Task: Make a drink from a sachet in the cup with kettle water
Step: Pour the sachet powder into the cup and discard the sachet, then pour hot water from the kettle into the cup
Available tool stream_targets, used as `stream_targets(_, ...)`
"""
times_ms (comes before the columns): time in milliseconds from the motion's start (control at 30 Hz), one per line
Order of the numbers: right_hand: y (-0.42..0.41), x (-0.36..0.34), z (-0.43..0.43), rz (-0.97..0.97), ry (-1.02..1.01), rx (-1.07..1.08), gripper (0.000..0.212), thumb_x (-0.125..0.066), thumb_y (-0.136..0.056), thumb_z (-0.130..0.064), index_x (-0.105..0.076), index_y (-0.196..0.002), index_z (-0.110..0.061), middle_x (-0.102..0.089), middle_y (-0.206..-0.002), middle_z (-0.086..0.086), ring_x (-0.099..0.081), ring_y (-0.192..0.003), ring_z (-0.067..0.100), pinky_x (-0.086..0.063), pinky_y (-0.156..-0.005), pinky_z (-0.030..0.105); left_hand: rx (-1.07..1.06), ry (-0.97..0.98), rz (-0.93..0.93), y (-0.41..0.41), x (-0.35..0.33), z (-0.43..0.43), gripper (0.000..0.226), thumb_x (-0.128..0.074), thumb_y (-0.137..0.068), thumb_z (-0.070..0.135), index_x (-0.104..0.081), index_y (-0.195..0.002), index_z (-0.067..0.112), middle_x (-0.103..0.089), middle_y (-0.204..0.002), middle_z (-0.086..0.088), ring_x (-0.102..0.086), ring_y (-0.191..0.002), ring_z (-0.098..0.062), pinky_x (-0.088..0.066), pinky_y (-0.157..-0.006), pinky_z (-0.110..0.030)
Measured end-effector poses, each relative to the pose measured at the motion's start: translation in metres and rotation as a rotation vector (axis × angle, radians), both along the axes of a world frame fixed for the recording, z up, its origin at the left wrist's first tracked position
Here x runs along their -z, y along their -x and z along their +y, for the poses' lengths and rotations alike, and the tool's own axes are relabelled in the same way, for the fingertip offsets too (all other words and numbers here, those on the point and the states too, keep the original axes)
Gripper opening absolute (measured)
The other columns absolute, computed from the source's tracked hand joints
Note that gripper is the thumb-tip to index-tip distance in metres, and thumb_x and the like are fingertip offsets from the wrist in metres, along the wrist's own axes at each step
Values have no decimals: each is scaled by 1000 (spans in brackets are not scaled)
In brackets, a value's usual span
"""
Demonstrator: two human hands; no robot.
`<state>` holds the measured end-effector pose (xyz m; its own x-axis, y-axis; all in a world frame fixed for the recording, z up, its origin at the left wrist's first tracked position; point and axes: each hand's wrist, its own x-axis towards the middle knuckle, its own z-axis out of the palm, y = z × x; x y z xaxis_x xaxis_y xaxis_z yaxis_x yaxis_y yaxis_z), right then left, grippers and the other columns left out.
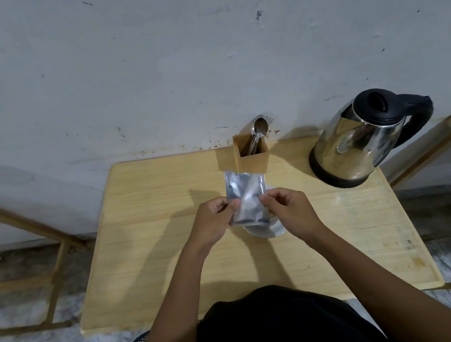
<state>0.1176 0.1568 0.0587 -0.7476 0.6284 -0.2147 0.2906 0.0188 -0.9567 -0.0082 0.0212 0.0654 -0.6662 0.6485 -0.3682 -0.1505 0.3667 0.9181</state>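
**Over the cup, a sachet about to be torn**

Above the middle of the pale wooden table point(171, 249), both hands hold a flat silver foil sachet point(246, 196) over a white cup point(266, 230) that it mostly hides. The left hand point(213, 221) and right hand point(289, 208) each have thumb and fingers pinched on a side edge of the sachet. A sudden tear could scatter powder past the cup onto the table. The steel kettle with black lid and handle point(358, 142) stands near the far right corner, and its hot water could later scald or splash. A brown wooden cutlery box point(252, 155) sits at the far edge. No writing is legible anywhere.
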Motion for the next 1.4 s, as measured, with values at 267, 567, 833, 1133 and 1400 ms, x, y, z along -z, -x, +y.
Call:
stream_targets(267,-4,32,15,-365,-545,-38,49,-63,-85,-48,-54,-129,-29,-54,-129,-7,-50,-115,12,-43,-84,29,-159,294,160,27,55,-38,38,-62,-86,27,-47,-56,8,-43,-57,-11,-37,-54,-16,-29,-53,-27)
stream_targets(567,-5,44,15,-417,-374,-157,87,-67,-64,-64,-35,-138,-32,-42,-135,-10,-42,-123,9,-49,-87,35,-64,668,674,13,93,-40,72,-69,-80,40,-37,-140,17,-41,-141,-9,-47,-120,-29,-46,-92,-43)
stream_targets(833,-5,46,13,-407,-413,-151,86,-75,-68,-56,-35,-139,-31,-39,-135,-9,-42,-123,9,-45,-83,30,247,678,828,11,105,-35,33,-56,-88,42,-59,-114,22,-49,-121,0,-50,-108,-22,-40,-84,-35)
stream_targets(1133,-20,33,24,-344,-387,-37,65,-67,-82,-57,-42,-137,-32,-39,-125,-18,-47,-110,4,-47,-84,33,69,485,730,3,89,-21,38,-55,-89,45,-61,-118,21,-61,-120,2,-54,-109,-22,-45,-87,-36)
stream_targets(1400,-65,5,65,-110,-441,258,27,-43,-103,-27,-67,-114,-21,-62,-111,-7,-56,-103,10,-46,-83,32,57,288,385,-23,64,18,34,-52,-89,48,-66,-109,24,-66,-104,6,-61,-93,-14,-49,-80,-29)
